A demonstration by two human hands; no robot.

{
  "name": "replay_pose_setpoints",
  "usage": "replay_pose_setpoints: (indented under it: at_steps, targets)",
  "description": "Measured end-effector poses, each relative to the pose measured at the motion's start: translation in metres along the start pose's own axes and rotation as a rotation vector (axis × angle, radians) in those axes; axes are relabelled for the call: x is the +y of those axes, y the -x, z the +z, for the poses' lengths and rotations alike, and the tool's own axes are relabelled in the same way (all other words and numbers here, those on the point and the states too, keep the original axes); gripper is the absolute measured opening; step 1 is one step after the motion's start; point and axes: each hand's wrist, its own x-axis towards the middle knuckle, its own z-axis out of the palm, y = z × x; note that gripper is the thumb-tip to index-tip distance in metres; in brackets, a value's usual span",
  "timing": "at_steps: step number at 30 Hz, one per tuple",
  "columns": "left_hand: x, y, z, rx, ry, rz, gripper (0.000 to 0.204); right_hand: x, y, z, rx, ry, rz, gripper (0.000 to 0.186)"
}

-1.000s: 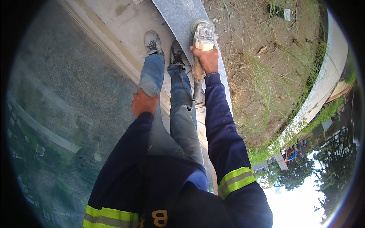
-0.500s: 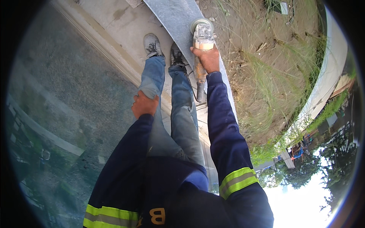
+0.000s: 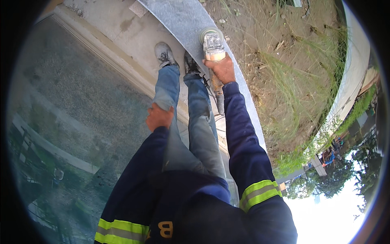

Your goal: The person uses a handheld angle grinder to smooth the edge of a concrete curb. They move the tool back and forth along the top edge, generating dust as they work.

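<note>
My right hand (image 3: 221, 68) is wrapped round the body of a dusty angle grinder (image 3: 214, 52). A pale round disc (image 3: 210, 35) at the tool's far end lies over a curved grey stone slab (image 3: 185, 20), close to the slab's right side. Whether the disc is spinning cannot be told. From the grinder's rear end a dark handle and cord run back beside my right leg. My left hand (image 3: 159, 117) grips my left knee (image 3: 163, 99), fingers curled over the worn blue jeans.
Right of the slab lies a soil bed (image 3: 280, 69) with tufts of long grass, bounded by a curved pale wall (image 3: 352, 77). My shoes (image 3: 164, 53) stand on a dusty concrete ledge (image 3: 118, 30). A dark glass surface with reflections (image 3: 77, 93) fills the left side.
The grinder has shifted left and slightly nearer, from the slab's right edge further onto its top. My left hand stays on the knee. The whole view has shifted a little.
</note>
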Motion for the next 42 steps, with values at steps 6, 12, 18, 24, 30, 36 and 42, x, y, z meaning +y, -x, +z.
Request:
replay_pose_setpoints:
  at_steps: [6,12,18,24,30,36,42]
  targets:
    - [0.006,-0.001,-0.009,-0.099,0.047,-0.027,0.085,-0.013,-0.023,0.007,0.048,-0.072,-0.105,0.062]
    - [0.003,0.000,-0.005,-0.039,0.024,-0.023,0.078,-0.027,-0.009,0.014,0.020,0.046,-0.042,0.063]
    - [0.005,-0.002,-0.007,-0.098,0.035,-0.040,0.087,-0.005,-0.021,0.006,0.078,-0.096,-0.059,0.071]
    - [0.007,-0.002,-0.008,-0.088,-0.004,-0.030,0.086,-0.027,-0.015,0.017,0.022,0.050,-0.006,0.073]
    - [0.008,-0.002,-0.011,-0.077,0.011,-0.013,0.085,-0.013,-0.004,0.007,0.054,0.036,-0.002,0.072]
    - [0.010,-0.003,-0.014,-0.108,-0.005,-0.023,0.086,-0.016,-0.017,0.014,0.057,0.012,-0.040,0.073]
    - [0.009,-0.002,-0.015,-0.109,-0.006,-0.032,0.087,-0.030,-0.003,0.018,0.024,0.062,0.004,0.072]
